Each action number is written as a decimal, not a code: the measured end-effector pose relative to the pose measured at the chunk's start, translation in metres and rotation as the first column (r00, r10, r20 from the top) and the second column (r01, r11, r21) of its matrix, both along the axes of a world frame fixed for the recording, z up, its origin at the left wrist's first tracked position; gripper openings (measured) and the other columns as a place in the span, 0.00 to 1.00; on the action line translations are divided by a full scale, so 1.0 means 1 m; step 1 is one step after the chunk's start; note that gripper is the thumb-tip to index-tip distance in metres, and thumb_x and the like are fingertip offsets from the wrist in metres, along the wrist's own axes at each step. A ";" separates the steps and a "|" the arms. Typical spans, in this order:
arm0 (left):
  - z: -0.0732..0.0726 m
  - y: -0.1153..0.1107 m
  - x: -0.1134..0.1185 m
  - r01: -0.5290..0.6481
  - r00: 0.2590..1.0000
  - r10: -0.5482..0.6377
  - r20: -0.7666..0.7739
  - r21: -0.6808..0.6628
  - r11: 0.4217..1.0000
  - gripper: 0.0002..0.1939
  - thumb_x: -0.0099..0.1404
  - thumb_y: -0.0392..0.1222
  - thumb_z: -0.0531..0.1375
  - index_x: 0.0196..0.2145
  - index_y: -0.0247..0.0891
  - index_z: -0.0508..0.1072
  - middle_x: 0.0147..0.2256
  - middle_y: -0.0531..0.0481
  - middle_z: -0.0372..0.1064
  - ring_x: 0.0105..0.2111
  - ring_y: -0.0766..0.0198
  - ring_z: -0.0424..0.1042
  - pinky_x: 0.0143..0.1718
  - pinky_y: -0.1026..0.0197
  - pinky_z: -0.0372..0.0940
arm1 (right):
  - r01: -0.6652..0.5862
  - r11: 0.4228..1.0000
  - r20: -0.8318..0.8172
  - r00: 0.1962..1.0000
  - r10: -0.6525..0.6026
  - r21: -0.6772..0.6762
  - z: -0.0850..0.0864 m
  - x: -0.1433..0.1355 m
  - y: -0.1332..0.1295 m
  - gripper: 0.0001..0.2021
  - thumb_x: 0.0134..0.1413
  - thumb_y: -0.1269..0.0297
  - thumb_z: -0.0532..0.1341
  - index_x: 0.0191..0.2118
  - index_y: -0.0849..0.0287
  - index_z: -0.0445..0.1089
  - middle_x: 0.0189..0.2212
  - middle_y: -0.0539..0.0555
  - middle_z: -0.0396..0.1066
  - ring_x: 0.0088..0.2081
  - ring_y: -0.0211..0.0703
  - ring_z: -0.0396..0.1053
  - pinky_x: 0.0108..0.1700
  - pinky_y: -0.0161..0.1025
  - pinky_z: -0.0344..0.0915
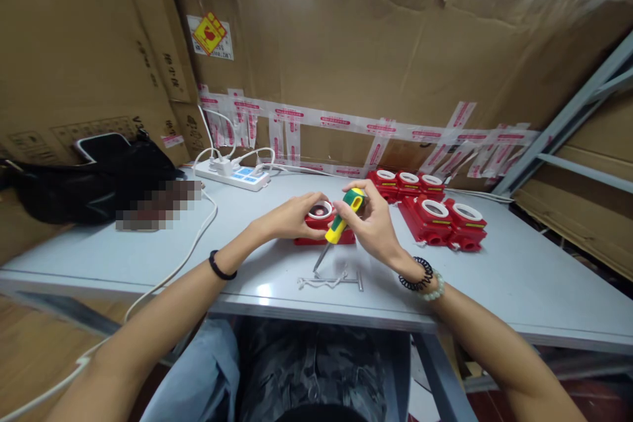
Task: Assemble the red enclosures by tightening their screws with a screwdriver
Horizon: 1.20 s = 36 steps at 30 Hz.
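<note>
Left hand (301,216) is clamping a red plastic housing with a white ring (322,222) near the grey tabletop's (445,290) centre while the right hand (373,225) is gripping a yellow-and-green screwdriver (337,229), tip pointing toward seven o'clock; at eleven o'clock, a white label (226,49) is showing partly legible "LM2".

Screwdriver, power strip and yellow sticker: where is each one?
Screwdriver (336,231): head view, yellow part of handle.
Power strip (244,174): head view, top face.
Yellow sticker (209,34): head view, middle.

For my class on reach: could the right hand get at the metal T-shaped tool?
Probably yes: the tool lies close by on the table, though the right hand grips a screwdriver.
</note>
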<state>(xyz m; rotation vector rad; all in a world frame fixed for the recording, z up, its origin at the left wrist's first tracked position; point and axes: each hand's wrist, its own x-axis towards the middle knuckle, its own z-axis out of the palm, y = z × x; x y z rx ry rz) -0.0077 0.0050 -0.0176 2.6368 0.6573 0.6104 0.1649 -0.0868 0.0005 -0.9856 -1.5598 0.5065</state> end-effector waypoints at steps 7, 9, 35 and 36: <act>-0.001 0.001 0.000 -0.019 1.000 0.019 -0.020 -0.030 0.999 0.31 0.53 0.58 0.63 0.50 0.41 0.62 0.45 0.45 0.67 0.43 0.56 0.69 0.44 0.55 0.63 | 0.094 0.987 -0.136 0.988 -0.076 0.128 0.030 0.022 -0.003 0.16 0.50 0.55 0.64 0.41 0.54 0.60 0.29 0.47 0.65 0.29 0.40 0.73 0.28 0.37 0.72; 0.000 0.001 -0.001 -0.028 0.999 0.026 -0.036 -0.043 0.999 0.32 0.53 0.59 0.63 0.50 0.41 0.62 0.45 0.45 0.66 0.43 0.55 0.69 0.44 0.55 0.64 | 0.167 0.966 -0.153 0.979 -0.138 0.195 0.038 0.029 -0.002 0.15 0.50 0.56 0.64 0.40 0.53 0.60 0.28 0.47 0.65 0.29 0.40 0.73 0.28 0.37 0.72; 0.004 -0.003 0.000 -0.061 0.996 0.057 -0.067 -0.072 0.996 0.34 0.51 0.62 0.62 0.51 0.41 0.62 0.47 0.45 0.66 0.44 0.54 0.69 0.44 0.57 0.63 | 0.378 0.861 0.020 0.913 -0.408 0.340 0.036 0.058 0.015 0.11 0.52 0.60 0.64 0.39 0.55 0.63 0.28 0.46 0.64 0.28 0.37 0.71 0.30 0.36 0.67; 0.004 -0.003 0.000 -0.060 0.996 0.056 -0.065 -0.070 0.996 0.34 0.51 0.62 0.62 0.51 0.41 0.62 0.47 0.45 0.66 0.45 0.54 0.69 0.44 0.57 0.63 | 0.380 0.860 0.028 0.910 -0.413 0.341 0.035 0.058 0.015 0.11 0.52 0.60 0.64 0.39 0.55 0.63 0.28 0.45 0.64 0.28 0.37 0.71 0.30 0.36 0.67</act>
